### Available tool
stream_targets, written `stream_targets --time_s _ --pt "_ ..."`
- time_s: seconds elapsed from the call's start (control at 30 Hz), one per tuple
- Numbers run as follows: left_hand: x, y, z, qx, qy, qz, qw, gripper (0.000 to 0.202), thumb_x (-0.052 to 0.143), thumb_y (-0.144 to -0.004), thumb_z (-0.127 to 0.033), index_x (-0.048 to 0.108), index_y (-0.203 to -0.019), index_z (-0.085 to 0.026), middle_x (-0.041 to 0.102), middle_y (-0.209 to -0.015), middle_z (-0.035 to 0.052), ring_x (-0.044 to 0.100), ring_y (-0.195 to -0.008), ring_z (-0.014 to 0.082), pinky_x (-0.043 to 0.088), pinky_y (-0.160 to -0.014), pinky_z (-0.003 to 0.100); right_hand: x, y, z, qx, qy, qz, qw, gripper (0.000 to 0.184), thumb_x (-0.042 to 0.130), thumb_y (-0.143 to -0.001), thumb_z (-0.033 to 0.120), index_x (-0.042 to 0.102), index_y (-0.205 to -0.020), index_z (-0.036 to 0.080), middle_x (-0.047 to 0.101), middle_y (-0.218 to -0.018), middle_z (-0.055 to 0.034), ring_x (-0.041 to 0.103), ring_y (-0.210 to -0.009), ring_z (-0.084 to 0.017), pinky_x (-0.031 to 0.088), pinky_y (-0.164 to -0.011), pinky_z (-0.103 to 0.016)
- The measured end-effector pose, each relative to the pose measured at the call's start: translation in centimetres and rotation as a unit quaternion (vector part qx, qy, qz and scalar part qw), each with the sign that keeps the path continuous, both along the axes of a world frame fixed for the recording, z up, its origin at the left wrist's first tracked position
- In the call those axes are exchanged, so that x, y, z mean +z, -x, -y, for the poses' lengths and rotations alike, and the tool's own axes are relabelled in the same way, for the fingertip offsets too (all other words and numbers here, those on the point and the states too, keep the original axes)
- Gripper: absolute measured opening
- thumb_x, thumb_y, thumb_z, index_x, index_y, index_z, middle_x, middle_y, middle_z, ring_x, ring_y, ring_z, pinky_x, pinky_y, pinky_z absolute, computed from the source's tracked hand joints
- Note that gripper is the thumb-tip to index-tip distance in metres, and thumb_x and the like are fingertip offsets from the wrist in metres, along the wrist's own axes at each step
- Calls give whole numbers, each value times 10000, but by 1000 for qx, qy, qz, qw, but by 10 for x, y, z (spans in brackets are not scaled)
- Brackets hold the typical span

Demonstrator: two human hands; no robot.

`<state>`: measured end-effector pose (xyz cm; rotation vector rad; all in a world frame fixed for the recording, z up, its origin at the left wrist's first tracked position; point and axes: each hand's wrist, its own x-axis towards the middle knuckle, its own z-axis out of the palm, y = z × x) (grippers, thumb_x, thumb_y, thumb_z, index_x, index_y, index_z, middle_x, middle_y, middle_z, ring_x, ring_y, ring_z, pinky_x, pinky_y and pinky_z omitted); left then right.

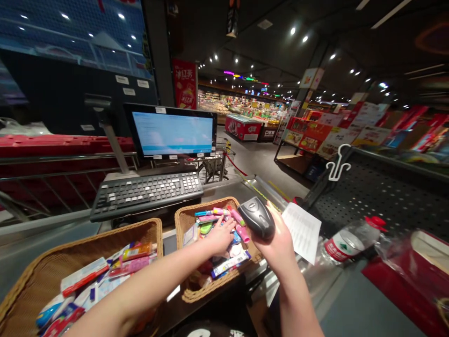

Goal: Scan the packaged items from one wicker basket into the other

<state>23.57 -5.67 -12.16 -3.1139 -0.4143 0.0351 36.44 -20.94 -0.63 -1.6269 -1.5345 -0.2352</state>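
Basket (87,249) at far left, packed with boxes and packets, and behind it the keyboard (149,193) sits below a lit screen (174,133)! Now the second basket (179,229), full of small colourful goods (242,234), and here's the left hand (220,238) right in among them, fingers spread; whether it grips any, I cannot tell. Beside it, the right hand (280,238) is wrapped firmly around a black scanner (257,217), held up at the basket's right edge! Then paper (303,231), and a red-capped bottle (345,245) lying tilted.
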Motion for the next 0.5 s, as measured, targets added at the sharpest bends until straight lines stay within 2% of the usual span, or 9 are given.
stream_targets --time_s 0.17,0.3,0.4,0.5 --pt "-16 -15 -7 14 6 14 1000 523 770 -662 -532 719 -1030 -164 502 -1427 180 332 -1395 377 31 -1169 619 -4 -13 -1 7 1 -7 1000 541 630 -785 248 509 -1305 156 598 -1300 -155 405 -1382 -362 318 -1132 -628" --pt "-17 -22 -13 23 -3 22 1000 442 765 -679 -416 722 -1008 -124 537 -1381 203 367 -1372 372 63 -1172 606 -5 -20 -3 5 2 -11 1000 561 638 -771 251 505 -1307 155 590 -1315 -161 419 -1374 -361 320 -1132 -620" --pt "-17 -23 -17 19 -4 35 999 377 740 -671 -305 717 -1002 -128 575 -1348 184 415 -1344 360 89 -1175 598 -7 -24 -3 9 8 -11 1000 564 640 -765 251 508 -1304 148 566 -1350 -174 418 -1376 -357 318 -1135 -612" --pt "-20 -23 -20 22 -13 65 998 400 693 -662 -222 692 -1055 -142 586 -1346 162 439 -1336 348 86 -1192 571 -10 -29 -4 13 22 -5 1000 586 647 -760 249 500 -1320 160 551 -1371 -170 409 -1383 -359 310 -1134 -622"
